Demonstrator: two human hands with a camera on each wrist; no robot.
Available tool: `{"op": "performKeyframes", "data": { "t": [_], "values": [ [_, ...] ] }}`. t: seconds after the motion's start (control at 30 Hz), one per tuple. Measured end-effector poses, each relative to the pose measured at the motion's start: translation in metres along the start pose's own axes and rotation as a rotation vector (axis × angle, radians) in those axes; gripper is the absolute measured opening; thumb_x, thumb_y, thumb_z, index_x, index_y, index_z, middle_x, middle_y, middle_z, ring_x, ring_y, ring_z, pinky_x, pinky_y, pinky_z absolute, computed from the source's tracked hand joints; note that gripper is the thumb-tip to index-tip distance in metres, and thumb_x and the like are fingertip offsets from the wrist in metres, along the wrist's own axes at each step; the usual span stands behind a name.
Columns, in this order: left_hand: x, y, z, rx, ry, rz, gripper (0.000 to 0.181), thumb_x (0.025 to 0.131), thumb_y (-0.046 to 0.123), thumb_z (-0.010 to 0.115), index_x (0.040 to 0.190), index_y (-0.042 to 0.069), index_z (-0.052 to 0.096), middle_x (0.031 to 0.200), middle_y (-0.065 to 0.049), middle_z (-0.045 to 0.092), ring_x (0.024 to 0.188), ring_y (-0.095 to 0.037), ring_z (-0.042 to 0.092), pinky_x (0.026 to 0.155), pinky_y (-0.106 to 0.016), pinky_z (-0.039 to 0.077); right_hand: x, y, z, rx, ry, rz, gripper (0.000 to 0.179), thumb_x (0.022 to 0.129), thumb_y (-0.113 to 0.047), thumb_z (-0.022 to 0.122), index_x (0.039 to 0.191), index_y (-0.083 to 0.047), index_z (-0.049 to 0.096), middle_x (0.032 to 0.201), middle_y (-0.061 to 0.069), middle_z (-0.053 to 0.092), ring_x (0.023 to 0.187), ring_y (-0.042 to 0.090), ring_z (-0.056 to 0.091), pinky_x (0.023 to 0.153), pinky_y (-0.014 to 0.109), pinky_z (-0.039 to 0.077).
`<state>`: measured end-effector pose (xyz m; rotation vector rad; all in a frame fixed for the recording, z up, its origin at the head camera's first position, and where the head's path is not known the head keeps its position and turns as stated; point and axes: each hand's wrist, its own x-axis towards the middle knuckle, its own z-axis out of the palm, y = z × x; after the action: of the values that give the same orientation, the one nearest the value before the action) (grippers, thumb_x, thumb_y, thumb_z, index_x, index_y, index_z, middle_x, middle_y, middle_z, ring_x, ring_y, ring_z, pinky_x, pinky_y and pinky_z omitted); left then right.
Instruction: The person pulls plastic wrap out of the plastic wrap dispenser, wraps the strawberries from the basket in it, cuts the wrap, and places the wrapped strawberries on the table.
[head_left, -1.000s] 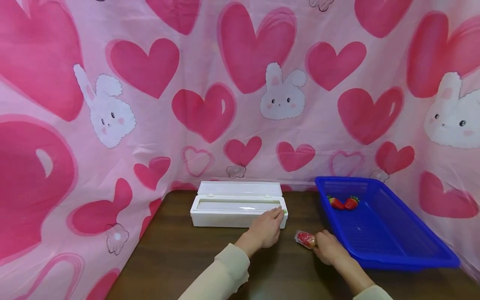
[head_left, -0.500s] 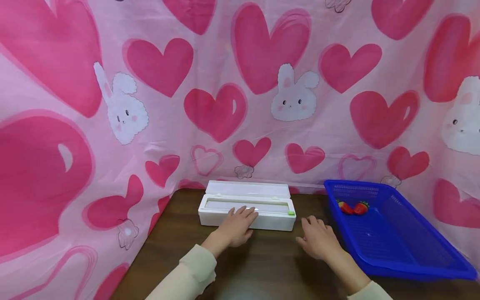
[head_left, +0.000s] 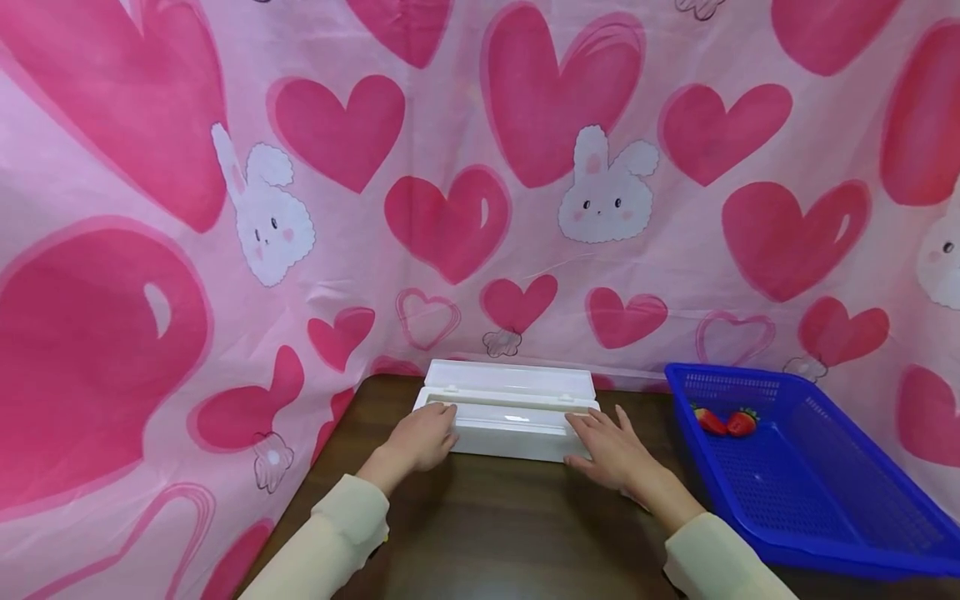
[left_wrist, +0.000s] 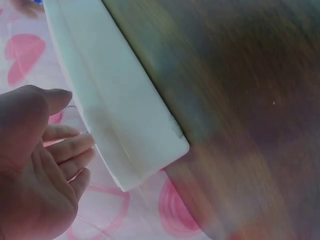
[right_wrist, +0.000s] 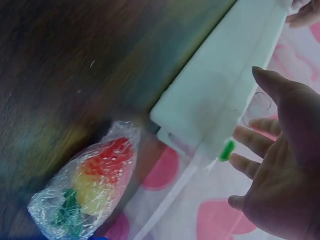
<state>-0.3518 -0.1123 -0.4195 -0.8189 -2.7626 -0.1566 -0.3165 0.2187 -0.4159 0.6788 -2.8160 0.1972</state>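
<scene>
The white cling-film dispenser box (head_left: 517,442) stands lengthwise across the dark wooden table (head_left: 510,542), its long front edge facing the person and its lid (head_left: 510,379) swung back toward the pink heart-printed cloth (head_left: 465,121). A broad stretch of tabletop runs from that edge toward the person. On the right, a much narrower strip separates the box from the blue plastic basket (head_left: 701,473), where two strawberries (head_left: 742,423) lie side by side near the far left corner.

The right wrist view reveals what the right hand (head_left: 611,450) largely hides from the head view: a film-wrapped strawberry (right_wrist: 95,182) on the table near the box's right end, and a green slider (right_wrist: 227,150) on that end.

Both forearms reach forward, sleeves pale. The left hand (head_left: 420,435) is at the box's left end, fingers loosely bent, thumb held apart; the right is at the opposite end, fingers spread. Whether the fingertips touch the box, I cannot tell.
</scene>
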Motion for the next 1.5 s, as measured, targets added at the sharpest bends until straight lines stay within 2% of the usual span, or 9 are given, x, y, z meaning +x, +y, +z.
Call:
{"op": "performKeyframes", "data": {
  "t": [0.23,0.4,0.6,0.83,0.93,1.1,1.2,1.37,1.5],
  "values": [
    [0.005,-0.008,0.002,-0.017,0.001,-0.017,0.014,0.101,0.018,0.061,0.099,0.004,0.059,0.090,-0.010,0.062,0.098,-0.031,0.066,0.089,-0.046,0.053,0.006,0.010,0.004,0.055,-0.036,0.031,0.066,0.094,-0.040,0.072,0.143,0.000,0.053,0.142,0.021,0.058,0.138,0.046,0.045,0.112,0.077,0.011],
    [0.013,-0.017,0.003,-0.034,0.004,-0.010,0.018,0.101,0.013,0.060,0.086,0.008,0.053,0.079,-0.008,0.056,0.089,-0.032,0.064,0.080,-0.048,0.053,0.019,0.019,0.008,0.099,-0.005,0.051,0.056,0.097,-0.038,0.068,0.138,-0.001,0.058,0.136,0.019,0.063,0.133,0.042,0.050,0.111,0.077,0.014],
    [0.027,-0.030,0.005,-0.127,-0.020,0.031,0.006,0.098,0.005,0.059,0.092,0.004,0.058,0.078,-0.009,0.060,0.082,-0.029,0.062,0.080,-0.047,0.053,0.031,0.030,0.010,0.063,0.082,0.063,0.030,0.094,-0.018,0.071,0.121,-0.004,0.069,0.116,0.014,0.071,0.116,0.038,0.060,0.106,0.071,0.032],
    [0.035,-0.046,0.007,-0.178,0.003,0.086,0.006,0.097,0.000,0.057,0.096,0.005,0.059,0.071,-0.003,0.049,0.072,-0.023,0.052,0.073,-0.041,0.049,0.043,0.038,0.012,0.005,0.114,0.013,0.021,0.088,-0.012,0.076,0.108,-0.006,0.072,0.097,0.010,0.069,0.097,0.035,0.063,0.088,0.062,0.048],
    [0.036,-0.051,0.006,-0.199,0.007,0.095,0.009,0.095,-0.003,0.059,0.101,0.004,0.062,0.078,-0.007,0.058,0.075,-0.024,0.056,0.076,-0.042,0.052,0.047,0.041,0.013,-0.003,0.110,0.008,0.020,0.087,-0.012,0.077,0.105,-0.007,0.073,0.095,0.011,0.069,0.093,0.034,0.063,0.083,0.058,0.051],
    [0.039,-0.059,0.003,-0.239,-0.007,0.080,0.020,0.093,-0.005,0.065,0.111,0.001,0.071,0.103,-0.012,0.073,0.091,-0.026,0.066,0.091,-0.045,0.055,0.052,0.045,0.013,0.017,0.083,0.014,0.015,0.088,-0.013,0.077,0.101,-0.007,0.075,0.093,0.009,0.069,0.092,0.032,0.062,0.081,0.056,0.050],
    [0.044,-0.064,0.004,-0.257,0.012,0.105,0.014,0.093,-0.003,0.067,0.103,0.002,0.076,0.095,-0.008,0.073,0.085,-0.021,0.063,0.086,-0.040,0.055,0.055,0.047,0.013,0.027,0.080,0.014,0.011,0.088,-0.013,0.076,0.098,-0.008,0.077,0.091,0.008,0.069,0.092,0.031,0.063,0.080,0.056,0.050],
    [0.049,-0.072,0.010,-0.248,0.109,0.151,0.015,0.089,-0.005,0.070,0.078,0.004,0.076,0.074,-0.002,0.065,0.070,-0.015,0.052,0.069,-0.033,0.049,0.059,0.051,0.015,0.035,0.113,-0.033,0.005,0.088,-0.009,0.075,0.088,-0.013,0.080,0.084,0.003,0.069,0.087,0.028,0.062,0.078,0.051,0.049],
    [0.050,-0.073,0.015,-0.247,0.132,0.121,0.015,0.089,-0.005,0.071,0.078,0.005,0.074,0.074,-0.002,0.065,0.071,-0.015,0.055,0.072,-0.034,0.052,0.059,0.055,0.020,0.002,0.139,-0.079,0.009,0.087,-0.007,0.076,0.083,-0.015,0.077,0.079,0.000,0.065,0.082,0.025,0.059,0.079,0.048,0.047]
  ]
}}
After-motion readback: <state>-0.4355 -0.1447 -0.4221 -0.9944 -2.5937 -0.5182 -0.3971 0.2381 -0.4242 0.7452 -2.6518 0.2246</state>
